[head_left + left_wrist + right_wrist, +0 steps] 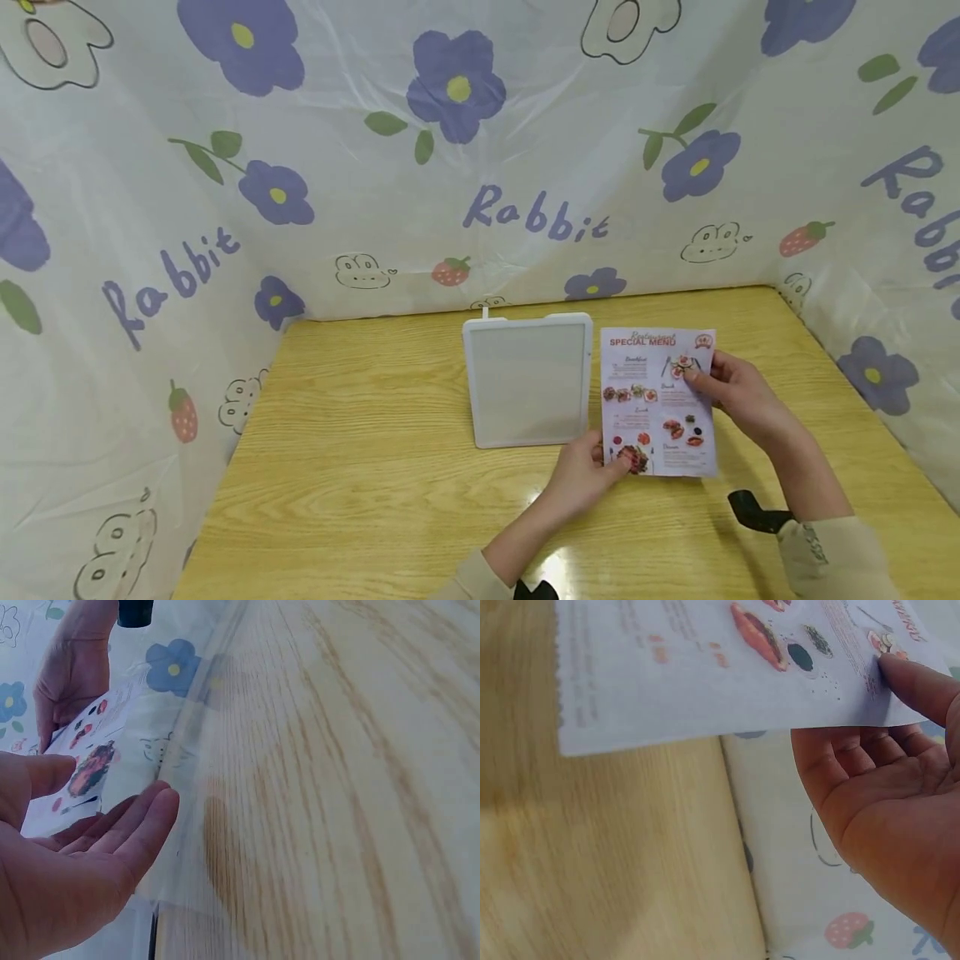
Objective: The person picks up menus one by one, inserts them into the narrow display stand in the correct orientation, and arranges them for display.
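Note:
A printed paper menu, headed "Special Menu" with food pictures, is held up over the right part of the table. My left hand pinches its lower left corner, thumb on the printed face and fingers behind. At the upper right edge, my right hand grips the sheet the same way. In the right wrist view the menu spans the top, with the right thumb pressed on its face. The left wrist view has the left hand at the sheet's corner, its fingers reaching out beneath the paper.
Left of the menu, a white-framed board with a pale blank panel stands upright on the wooden table. A flower-and-rabbit printed curtain rises along the table's back and sides. Dark straps sit at the wrists.

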`<action>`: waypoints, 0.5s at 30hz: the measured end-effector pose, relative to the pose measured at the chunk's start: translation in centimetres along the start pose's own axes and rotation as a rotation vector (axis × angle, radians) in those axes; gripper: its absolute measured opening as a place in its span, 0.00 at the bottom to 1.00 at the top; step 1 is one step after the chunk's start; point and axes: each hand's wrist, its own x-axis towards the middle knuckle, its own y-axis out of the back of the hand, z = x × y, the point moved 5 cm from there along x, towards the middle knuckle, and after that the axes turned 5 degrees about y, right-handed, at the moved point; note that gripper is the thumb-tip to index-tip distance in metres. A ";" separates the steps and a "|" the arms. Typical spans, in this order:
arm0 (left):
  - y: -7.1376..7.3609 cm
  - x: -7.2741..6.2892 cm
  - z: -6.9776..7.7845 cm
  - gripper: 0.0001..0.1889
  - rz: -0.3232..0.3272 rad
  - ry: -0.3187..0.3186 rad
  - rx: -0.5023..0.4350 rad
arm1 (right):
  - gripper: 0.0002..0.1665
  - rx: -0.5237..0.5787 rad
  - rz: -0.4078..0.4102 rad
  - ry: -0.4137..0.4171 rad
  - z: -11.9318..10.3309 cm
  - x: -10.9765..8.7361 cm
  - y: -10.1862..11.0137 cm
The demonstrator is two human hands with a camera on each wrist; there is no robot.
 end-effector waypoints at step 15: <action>1.5 -0.7 -0.2 0.11 -0.044 -0.044 -0.237 | 0.16 0.138 -0.049 0.116 -2.4 -0.3 -1.6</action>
